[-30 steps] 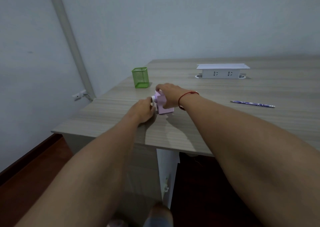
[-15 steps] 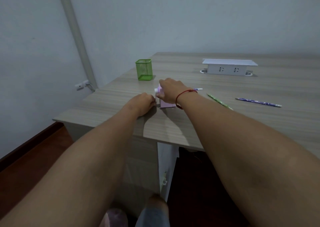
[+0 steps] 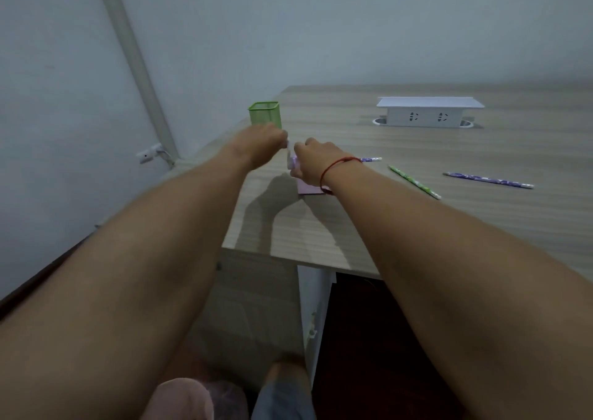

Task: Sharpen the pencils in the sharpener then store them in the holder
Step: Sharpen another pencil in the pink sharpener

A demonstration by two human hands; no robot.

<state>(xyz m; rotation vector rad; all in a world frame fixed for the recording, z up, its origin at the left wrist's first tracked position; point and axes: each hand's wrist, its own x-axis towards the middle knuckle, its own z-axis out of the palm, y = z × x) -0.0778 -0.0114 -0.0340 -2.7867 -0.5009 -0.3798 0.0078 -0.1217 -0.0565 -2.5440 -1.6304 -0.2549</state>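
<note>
A pink pencil sharpener (image 3: pixel 309 189) stands near the table's left front corner, mostly covered by my right hand (image 3: pixel 316 163), which grips its top. My left hand (image 3: pixel 260 145) is raised at the sharpener's left side, fingers closed on its small white crank (image 3: pixel 289 147). The end of a pencil (image 3: pixel 371 159) sticks out to the right from behind my right wrist. Its other end is hidden. A green pencil (image 3: pixel 414 178) and a purple pencil (image 3: pixel 487 180) lie loose on the table to the right. The green mesh holder (image 3: pixel 264 114) stands just behind my left hand.
A white power socket box (image 3: pixel 430 112) sits at the back of the wooden table (image 3: pixel 449 227). The table's left edge runs close to the wall, where a pipe (image 3: pixel 138 67) slants down. The front edge is just below my forearms.
My left hand has risen from table level beside the sharpener to a higher spot near the holder, still on the crank. My right hand stays on the sharpener.
</note>
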